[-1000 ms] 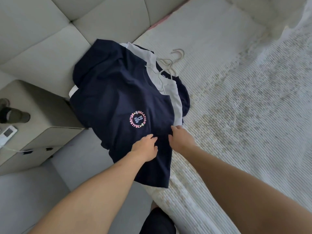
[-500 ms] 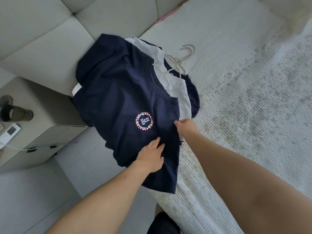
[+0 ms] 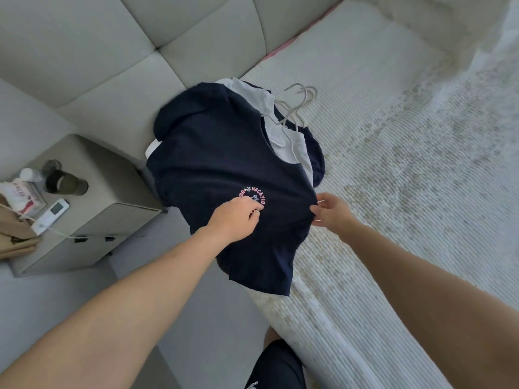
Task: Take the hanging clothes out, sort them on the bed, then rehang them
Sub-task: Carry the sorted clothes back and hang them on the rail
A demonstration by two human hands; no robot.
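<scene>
navy T-shirt (image 3: 213,164) on bed (image 3: 393,192) | left hand (image 3: 234,217) pinches logo | right hand (image 3: 332,211) pinches edge

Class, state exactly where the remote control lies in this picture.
In the head view, the remote control lies at the far left on the grey bedside cabinet, just in front of a dark bottle.

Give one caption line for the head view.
Both hands, left and right, pinch the navy printed T-shirt on the bed.

Matt cloth shirt (image 3: 224,164); ribbed bedcover (image 3: 393,192)
</scene>
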